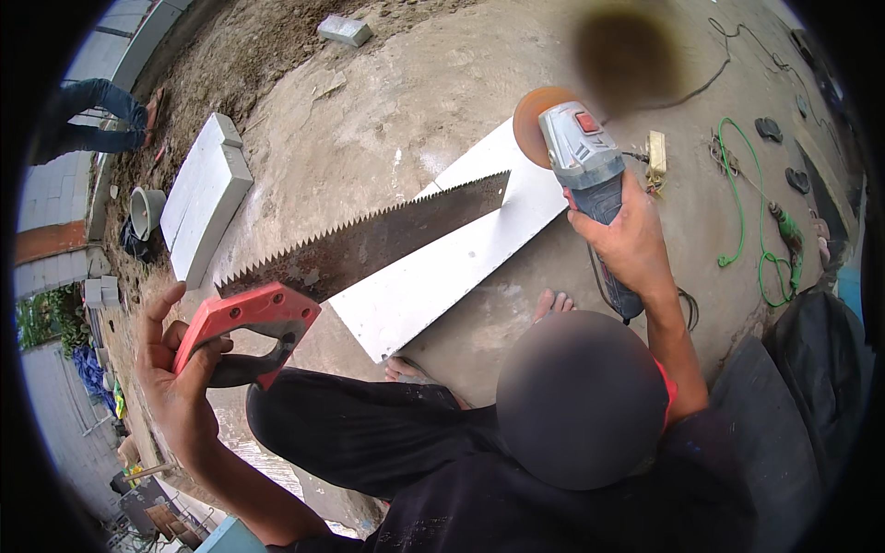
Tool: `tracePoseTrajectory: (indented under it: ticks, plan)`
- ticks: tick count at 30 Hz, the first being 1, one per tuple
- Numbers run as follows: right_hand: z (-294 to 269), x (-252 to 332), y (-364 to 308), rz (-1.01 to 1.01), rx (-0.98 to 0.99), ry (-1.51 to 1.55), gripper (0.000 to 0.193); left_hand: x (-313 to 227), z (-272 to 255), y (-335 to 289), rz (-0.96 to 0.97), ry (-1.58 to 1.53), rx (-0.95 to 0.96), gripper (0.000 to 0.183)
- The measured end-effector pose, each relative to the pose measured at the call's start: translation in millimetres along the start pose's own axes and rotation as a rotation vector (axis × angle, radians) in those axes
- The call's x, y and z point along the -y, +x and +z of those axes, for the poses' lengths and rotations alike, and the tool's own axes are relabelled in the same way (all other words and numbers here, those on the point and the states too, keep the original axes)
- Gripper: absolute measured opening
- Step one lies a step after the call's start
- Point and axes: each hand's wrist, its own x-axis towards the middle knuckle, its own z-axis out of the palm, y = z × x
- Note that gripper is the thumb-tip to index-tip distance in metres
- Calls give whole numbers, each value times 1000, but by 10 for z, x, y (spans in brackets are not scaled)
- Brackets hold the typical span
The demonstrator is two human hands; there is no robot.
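Note:
My left hand [182,392] grips the red and black handle of a hand saw [369,238]. The saw's rusty blade points to the far right, teeth turned upward, over a long white block [452,263] on the ground. In my right hand [634,241] is a grey angle grinder [583,152], held by its dark body. Its orange-brown disc [535,124] is near the far end of the white block; whether they touch I cannot tell. My bare feet [553,302] are beside the block's near side.
More white blocks [207,198] stand at the left, beside a bucket [146,214]. Another small block [345,30] lies farther off. Right of me are a green drill [789,235] with a green cord, a socket strip [656,161] and sandals [768,129]. Another person's legs [101,115] show far left.

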Motion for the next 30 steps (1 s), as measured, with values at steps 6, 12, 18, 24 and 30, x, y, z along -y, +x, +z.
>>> tracePoseTrajectory:
  ticks: [6, 12, 18, 24, 30]
  plan:
    - [140, -84, -5, 70, 217, -403, 50, 602, -272, 15, -171, -178, 57, 49]
    - [308, -54, 198, 26, 362, -430, 42, 745, -243, -32, -158, 66, -82, 34]
    - [373, -110, 287, 47, 413, -489, 41, 817, -197, -219, -64, 108, -175, 30]
    - [429, -145, 340, 28, 440, -524, 41, 941, -271, -329, -99, 127, -172, 33]
    - [476, -96, 384, -5, 464, -595, 42, 951, -266, -352, -72, 112, -170, 33]
